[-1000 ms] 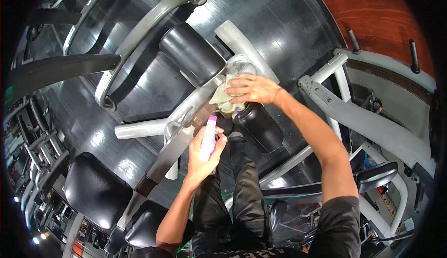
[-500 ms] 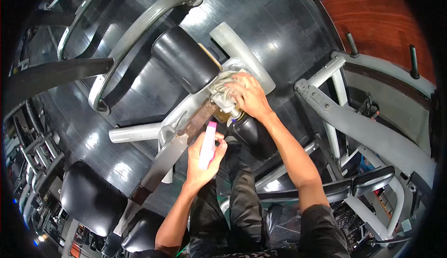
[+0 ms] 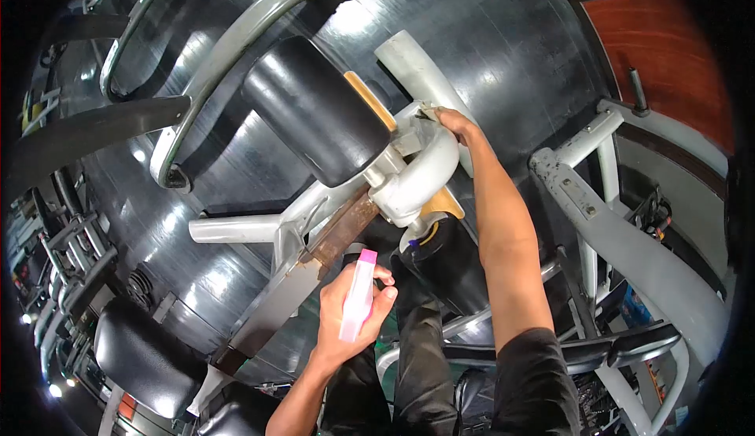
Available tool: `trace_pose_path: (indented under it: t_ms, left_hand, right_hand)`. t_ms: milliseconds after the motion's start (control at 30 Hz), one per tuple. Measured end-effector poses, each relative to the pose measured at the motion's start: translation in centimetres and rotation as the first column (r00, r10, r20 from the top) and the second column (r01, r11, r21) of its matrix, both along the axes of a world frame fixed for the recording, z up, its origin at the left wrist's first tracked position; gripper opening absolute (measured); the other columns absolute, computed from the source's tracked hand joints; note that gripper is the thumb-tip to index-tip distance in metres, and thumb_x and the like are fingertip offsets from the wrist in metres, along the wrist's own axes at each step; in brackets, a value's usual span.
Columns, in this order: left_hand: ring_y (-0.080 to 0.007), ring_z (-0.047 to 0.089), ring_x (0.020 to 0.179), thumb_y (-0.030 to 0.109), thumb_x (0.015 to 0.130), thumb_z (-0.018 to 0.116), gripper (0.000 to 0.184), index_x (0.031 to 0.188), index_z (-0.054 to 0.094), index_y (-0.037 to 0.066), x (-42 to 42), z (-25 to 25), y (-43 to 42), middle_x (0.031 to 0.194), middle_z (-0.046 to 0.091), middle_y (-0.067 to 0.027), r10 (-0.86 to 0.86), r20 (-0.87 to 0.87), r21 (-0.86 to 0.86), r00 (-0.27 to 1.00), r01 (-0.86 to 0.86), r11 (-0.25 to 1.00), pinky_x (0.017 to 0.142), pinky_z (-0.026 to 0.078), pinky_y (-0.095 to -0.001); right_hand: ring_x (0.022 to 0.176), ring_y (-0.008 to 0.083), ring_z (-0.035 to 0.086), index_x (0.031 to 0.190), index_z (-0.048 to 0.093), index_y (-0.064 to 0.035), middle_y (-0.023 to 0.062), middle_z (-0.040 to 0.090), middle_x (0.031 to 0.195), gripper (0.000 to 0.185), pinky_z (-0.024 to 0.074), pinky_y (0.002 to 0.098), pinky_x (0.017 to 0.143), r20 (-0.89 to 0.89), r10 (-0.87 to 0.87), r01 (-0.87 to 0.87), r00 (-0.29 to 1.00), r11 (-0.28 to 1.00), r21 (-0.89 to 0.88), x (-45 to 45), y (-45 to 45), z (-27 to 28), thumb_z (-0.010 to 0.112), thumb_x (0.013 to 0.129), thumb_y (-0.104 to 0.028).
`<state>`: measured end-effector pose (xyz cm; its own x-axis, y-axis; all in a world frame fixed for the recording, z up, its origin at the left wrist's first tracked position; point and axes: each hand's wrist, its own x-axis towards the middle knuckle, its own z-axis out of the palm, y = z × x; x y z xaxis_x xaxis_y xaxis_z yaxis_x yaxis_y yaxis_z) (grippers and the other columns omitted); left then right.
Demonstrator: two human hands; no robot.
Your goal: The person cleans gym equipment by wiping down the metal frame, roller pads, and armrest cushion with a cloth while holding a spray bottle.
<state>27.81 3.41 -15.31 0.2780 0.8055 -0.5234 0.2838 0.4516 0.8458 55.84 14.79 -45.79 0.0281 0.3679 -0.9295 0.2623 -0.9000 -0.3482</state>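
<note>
1. Spray bottle [image 3: 359,298] with a pink nozzle [image 3: 367,256]: I see it in the left hand [image 3: 333,323], fingers wrapped around it; its contents I cannot make out.
2. On my feed the right hand [image 3: 458,125], well apart from the left, is at the curved white tube's [image 3: 429,172] far side, pale cloth [image 3: 427,110] showing by its fingertips; I cannot tell its grip.
3. Black padded roller [image 3: 314,114] beside the tube.
</note>
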Motion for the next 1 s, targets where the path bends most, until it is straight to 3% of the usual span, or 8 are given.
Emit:
trace_pose_path:
  t_ms: [200,400,533,667,767,900,967,1000]
  left_hand:
    - [-0.0056,0.051,0.057,0.005,0.085,0.072,0.019,0.102,0.062,0.002,-0.6,0.0,-0.2,0.088,0.068,-0.0037,0.066,0.006,-0.009,0.998,-0.066,0.998,0.057,0.043,-0.0221]
    - [-0.0051,0.053,0.058,0.004,0.086,0.071,0.018,0.101,0.061,0.001,-0.5,2.2,0.4,0.087,0.068,-0.0045,0.091,0.015,0.036,0.996,-0.092,0.995,0.058,0.044,-0.0220]
    - [-0.0052,0.055,0.058,0.003,0.086,0.071,0.018,0.101,0.061,0.000,-0.5,3.4,0.6,0.088,0.068,-0.0053,0.074,0.043,0.051,0.996,-0.076,0.996,0.059,0.045,-0.0219]
    - [-0.0055,0.055,0.058,0.002,0.086,0.070,0.018,0.101,0.060,0.000,-0.4,4.0,0.7,0.088,0.068,-0.0055,0.066,0.046,0.086,0.997,-0.069,0.994,0.059,0.044,-0.0214]
    - [-0.0052,0.055,0.058,0.002,0.086,0.071,0.019,0.101,0.060,0.000,-0.6,3.7,0.3,0.089,0.068,-0.0056,0.093,0.063,0.035,0.994,-0.095,0.995,0.059,0.044,-0.0212]
    - [-0.0053,0.054,0.058,0.002,0.085,0.071,0.018,0.101,0.061,0.000,-0.9,2.8,-0.6,0.088,0.068,-0.0059,0.119,0.071,0.021,0.990,-0.121,0.992,0.058,0.043,-0.0214]
    - [-0.0054,0.053,0.058,0.003,0.086,0.070,0.018,0.101,0.061,0.000,-1.2,2.6,-0.9,0.087,0.068,-0.0059,0.119,0.037,0.045,0.992,-0.121,0.992,0.058,0.043,-0.0217]
    - [-0.0054,0.053,0.058,0.003,0.086,0.070,0.018,0.101,0.061,0.000,-1.5,2.5,-1.0,0.087,0.068,-0.0059,0.115,0.033,0.046,0.993,-0.117,0.992,0.058,0.043,-0.0217]
  right_hand:
    - [0.118,0.0260,0.057,0.130,0.060,-0.0140,0.0123,0.061,0.131,0.045,0.0429,0.0386,0.100,0.064,0.388,-0.392,0.919,0.892,0.224,0.9,2.5,2.1,0.052,0.096,-0.041]
    - [0.108,0.0319,0.064,0.116,0.068,-0.0070,0.0152,0.068,0.117,0.043,0.0476,0.0425,0.094,0.206,0.873,-0.897,0.442,0.428,0.112,-3.5,5.7,8.7,0.054,0.092,-0.040]
    - [0.111,0.0304,0.064,0.107,0.073,-0.0123,0.0115,0.069,0.115,0.032,0.0502,0.0422,0.092,0.330,0.900,-0.944,0.285,0.323,-0.064,-8.3,4.0,20.7,0.058,0.085,-0.031]
    - [0.108,0.0348,0.063,0.110,0.068,-0.0070,0.0160,0.068,0.111,0.026,0.0499,0.0418,0.093,0.455,0.744,-0.867,0.489,0.362,0.341,-5.9,-0.1,22.4,0.060,0.090,-0.022]
    - [0.109,0.0334,0.063,0.113,0.065,-0.0049,0.0169,0.067,0.112,0.030,0.0480,0.0411,0.095,0.264,0.322,-0.417,0.909,0.715,0.561,-1.3,-2.2,19.5,0.054,0.096,-0.026]
    - [0.110,0.0311,0.062,0.120,0.060,-0.0045,0.0158,0.067,0.115,0.040,0.0476,0.0417,0.097,0.108,-0.342,0.255,0.933,0.845,0.470,3.7,-6.6,4.4,0.044,0.102,-0.036]
    - [0.107,0.0253,0.063,0.129,0.054,-0.0049,0.0106,0.064,0.118,0.039,0.0508,0.0396,0.096,-0.324,-0.921,0.943,0.215,0.282,-0.178,2.5,-8.2,1.6,0.042,0.104,-0.033]
    - [0.107,0.0266,0.063,0.132,0.050,-0.0047,0.0121,0.064,0.117,0.042,0.0510,0.0427,0.098,-0.358,-0.908,0.936,0.217,0.298,-0.188,1.4,-9.0,-1.4,0.041,0.104,-0.035]
